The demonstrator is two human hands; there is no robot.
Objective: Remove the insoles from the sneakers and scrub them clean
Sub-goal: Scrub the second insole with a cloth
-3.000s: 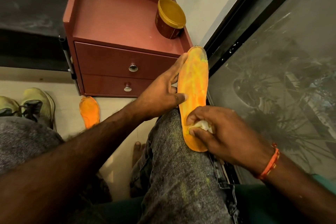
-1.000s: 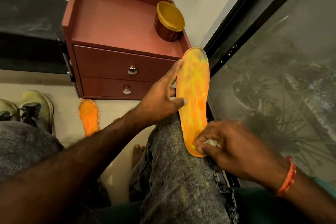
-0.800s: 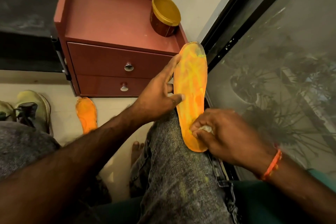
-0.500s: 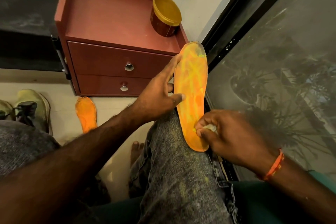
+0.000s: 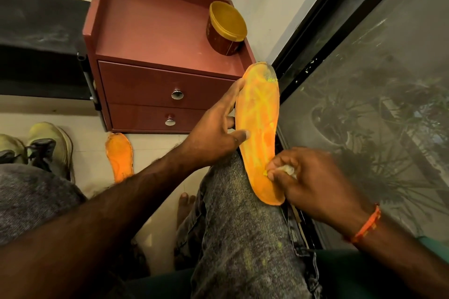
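Observation:
An orange insole (image 5: 258, 119) streaked with yellow rests on my right knee, toe end pointing away. My left hand (image 5: 213, 137) grips its left edge, thumb pressed on the top face. My right hand (image 5: 313, 182) pinches a small white wad of cloth (image 5: 288, 169) against the insole's heel half. A second orange insole (image 5: 119, 156) lies flat on the floor by the cabinet. Two yellow-green sneakers (image 5: 48, 147) stand at the far left, partly cut off by the frame edge and my left knee.
A red-brown two-drawer cabinet (image 5: 160, 94) stands against the wall ahead, with a lidded yellow-topped tub (image 5: 226, 28) on it. A dark-framed glass pane (image 5: 379, 104) runs along the right. A black ledge (image 5: 41, 39) fills the left. My bare toes (image 5: 184, 204) touch the pale floor.
My right hand with the cloth has rubbed back and forth over the insole's heel half, ending slightly higher than a second ago. My left hand has kept its hold.

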